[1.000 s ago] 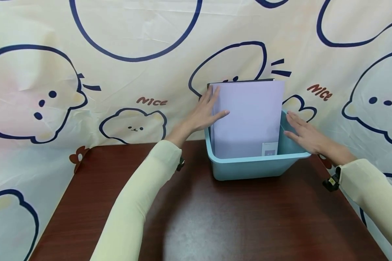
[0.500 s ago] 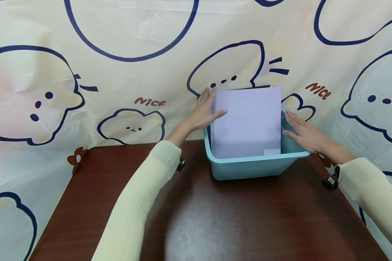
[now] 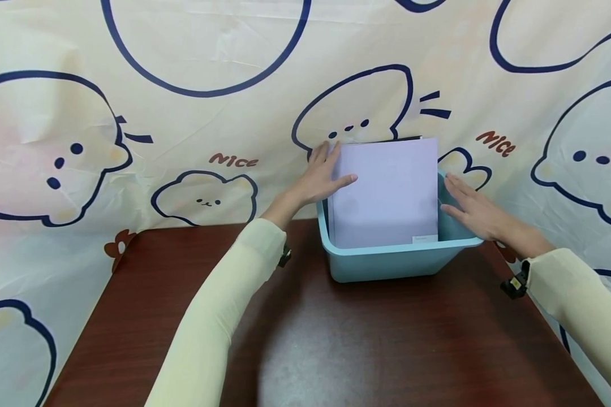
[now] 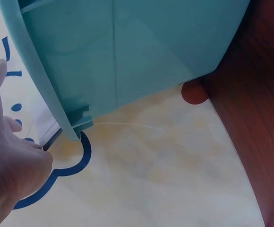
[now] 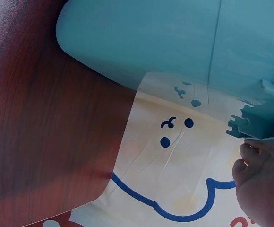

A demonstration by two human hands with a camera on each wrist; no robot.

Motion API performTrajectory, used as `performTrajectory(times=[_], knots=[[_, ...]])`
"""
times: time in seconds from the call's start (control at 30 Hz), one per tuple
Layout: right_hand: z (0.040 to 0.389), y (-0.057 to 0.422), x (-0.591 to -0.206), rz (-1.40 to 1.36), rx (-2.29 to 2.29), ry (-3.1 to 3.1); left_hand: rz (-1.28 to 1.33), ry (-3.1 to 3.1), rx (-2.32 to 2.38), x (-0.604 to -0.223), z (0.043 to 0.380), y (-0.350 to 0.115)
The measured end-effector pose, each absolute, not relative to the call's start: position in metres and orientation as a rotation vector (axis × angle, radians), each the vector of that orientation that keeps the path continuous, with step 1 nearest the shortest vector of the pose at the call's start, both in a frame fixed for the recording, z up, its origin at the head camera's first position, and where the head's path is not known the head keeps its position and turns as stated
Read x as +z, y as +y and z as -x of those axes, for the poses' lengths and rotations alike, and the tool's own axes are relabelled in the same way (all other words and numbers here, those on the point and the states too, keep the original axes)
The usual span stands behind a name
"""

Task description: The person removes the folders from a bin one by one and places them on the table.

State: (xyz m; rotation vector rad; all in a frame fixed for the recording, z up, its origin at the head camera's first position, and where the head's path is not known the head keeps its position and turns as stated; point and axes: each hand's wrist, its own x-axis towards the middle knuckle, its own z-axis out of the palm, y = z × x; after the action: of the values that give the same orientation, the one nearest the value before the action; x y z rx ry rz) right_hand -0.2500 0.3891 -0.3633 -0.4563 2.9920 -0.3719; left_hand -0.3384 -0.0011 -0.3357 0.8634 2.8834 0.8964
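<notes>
A flat lilac notebook (image 3: 387, 192) with a small pale label low on its front stands upright in a light blue plastic bin (image 3: 382, 264). A dark edge shows behind its top. My left hand (image 3: 318, 180) is at the notebook's upper left edge, fingers straight along the edge and thumb across the front. My right hand (image 3: 473, 209) lies over the bin's right rim with straight fingers, apart from the notebook. The left wrist view has the left hand (image 4: 19, 165) beside the bin's wall (image 4: 137, 52); the right wrist view catches the right hand (image 5: 262, 182) at the rim. The notebook's bottom is hidden inside the bin.
The bin stands at the back of a dark reddish-brown wooden table (image 3: 336, 333). Right behind it hangs a cream cloth (image 3: 224, 130) printed with blue-outlined cartoon animals, which also drapes past the table's left and right sides.
The notebook has sunk lower in the bin, and its label is now mostly hidden by the front rim. My left hand has dipped slightly with it; the right hand stays put.
</notes>
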Motion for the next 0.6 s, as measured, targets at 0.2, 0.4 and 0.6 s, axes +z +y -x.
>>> performTrajectory(times=[0.2, 0.4, 0.6], knots=[[0.2512, 0.3894, -0.3640, 0.463, -0.384, 2.994, -0.880, 2.916, 0.912, -0.3374, 0.3365, -0.0023], [0.2505, 0.3908, -0.3652, 0.486, -0.402, 2.999, -0.907, 2.902, 0.958, -0.3397, 0.3346, -0.0040], [0.2505, 0.3907, -0.3663, 0.499, -0.420, 3.010, -0.967, 2.852, 1.097, -0.3458, 0.3338, -0.0062]])
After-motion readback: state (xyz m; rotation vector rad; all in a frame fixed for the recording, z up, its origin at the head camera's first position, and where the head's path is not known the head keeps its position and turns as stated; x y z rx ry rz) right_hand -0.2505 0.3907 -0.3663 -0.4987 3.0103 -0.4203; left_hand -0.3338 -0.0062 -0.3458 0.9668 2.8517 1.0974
